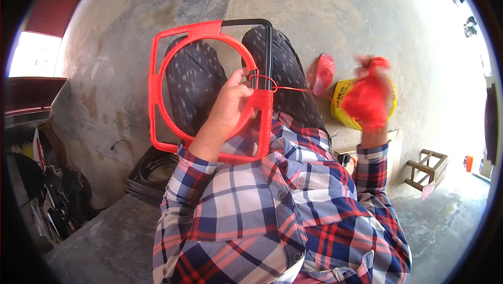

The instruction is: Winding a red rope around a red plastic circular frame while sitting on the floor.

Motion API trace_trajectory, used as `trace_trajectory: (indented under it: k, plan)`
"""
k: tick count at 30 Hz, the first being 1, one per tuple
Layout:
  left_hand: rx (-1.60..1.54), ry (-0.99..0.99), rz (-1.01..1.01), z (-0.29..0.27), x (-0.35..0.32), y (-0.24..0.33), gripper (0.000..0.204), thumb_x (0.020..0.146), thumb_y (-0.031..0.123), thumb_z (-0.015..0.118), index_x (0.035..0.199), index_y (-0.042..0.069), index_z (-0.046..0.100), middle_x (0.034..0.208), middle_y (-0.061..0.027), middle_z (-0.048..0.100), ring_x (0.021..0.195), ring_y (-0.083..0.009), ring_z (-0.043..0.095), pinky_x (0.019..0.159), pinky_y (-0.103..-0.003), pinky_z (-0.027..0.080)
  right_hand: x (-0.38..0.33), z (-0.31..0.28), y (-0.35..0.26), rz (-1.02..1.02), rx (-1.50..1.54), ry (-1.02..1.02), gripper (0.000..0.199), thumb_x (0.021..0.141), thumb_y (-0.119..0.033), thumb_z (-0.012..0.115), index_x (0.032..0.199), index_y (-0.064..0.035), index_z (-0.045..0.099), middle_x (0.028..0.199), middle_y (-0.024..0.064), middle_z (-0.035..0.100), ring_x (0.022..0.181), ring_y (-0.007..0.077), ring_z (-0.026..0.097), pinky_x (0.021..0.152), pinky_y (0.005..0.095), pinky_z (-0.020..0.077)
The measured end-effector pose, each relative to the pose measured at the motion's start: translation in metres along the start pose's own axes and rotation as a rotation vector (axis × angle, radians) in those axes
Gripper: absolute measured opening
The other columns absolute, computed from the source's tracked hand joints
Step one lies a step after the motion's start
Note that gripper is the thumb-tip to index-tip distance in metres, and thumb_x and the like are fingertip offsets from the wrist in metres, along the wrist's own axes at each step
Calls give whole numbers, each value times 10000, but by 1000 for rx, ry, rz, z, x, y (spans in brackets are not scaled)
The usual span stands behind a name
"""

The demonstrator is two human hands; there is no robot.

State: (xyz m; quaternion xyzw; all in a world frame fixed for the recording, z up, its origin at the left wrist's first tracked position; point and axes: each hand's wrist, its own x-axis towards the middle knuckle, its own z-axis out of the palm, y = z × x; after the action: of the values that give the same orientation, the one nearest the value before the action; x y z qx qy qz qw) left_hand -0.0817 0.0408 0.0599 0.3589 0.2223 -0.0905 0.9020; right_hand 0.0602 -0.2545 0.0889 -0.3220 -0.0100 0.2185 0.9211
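Note:
A square frame with a round ring inside it (153, 82) rests over my thighs. Most of it is wrapped in red cord; its upper right corner and a short stretch beside my fingers are bare black. My left hand (233, 100) is closed around the ring near the frame's right side. From there, a loop of thin red cord (293, 89) runs out to the right. My right hand (369, 95) is raised at the right, smeared by motion and covered in red, either a glove or bunched material. Its fingers cannot be made out.
Behind my right hand stands a yellow container with dark print (343, 106), beside a red slipper (324, 74). A small wooden stool (427, 171) is farther right. Black frames lie stacked (152, 174) at my left, near a dark heap of items (65, 195). The floor is concrete.

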Motion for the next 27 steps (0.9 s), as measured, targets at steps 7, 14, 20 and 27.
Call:
trace_trajectory:
  k: [7,14,20,27]
  plan:
    - [44,-41,26,-3,-1,-6,154,866,41,573,1014,32,529,956,-112,650,805,-195,663,692,-336,565,3,59,93,296,-781,-216,236,815,4,683,982,-32,520,763,21,605,641,117,616,581,266,512]
    - [78,32,-32,-13,-1,-8,131,863,43,610,981,50,553,891,-82,649,766,-173,642,617,-287,486,-7,78,65,278,-560,-207,236,763,75,605,955,-35,524,688,39,587,542,133,580,510,261,474]
    - [-28,53,-31,-7,-3,-1,124,882,141,579,977,61,578,914,-74,652,810,-177,625,639,-321,486,27,-20,-49,45,-817,323,100,832,-88,568,875,-40,643,802,42,605,713,136,580,634,283,486]
    - [-50,26,-73,-20,5,0,213,893,270,564,1003,89,585,952,-49,642,850,-198,611,699,-385,498,-12,-202,-210,-556,-323,658,115,914,-163,576,943,-66,521,933,147,605,901,279,622,801,483,540]
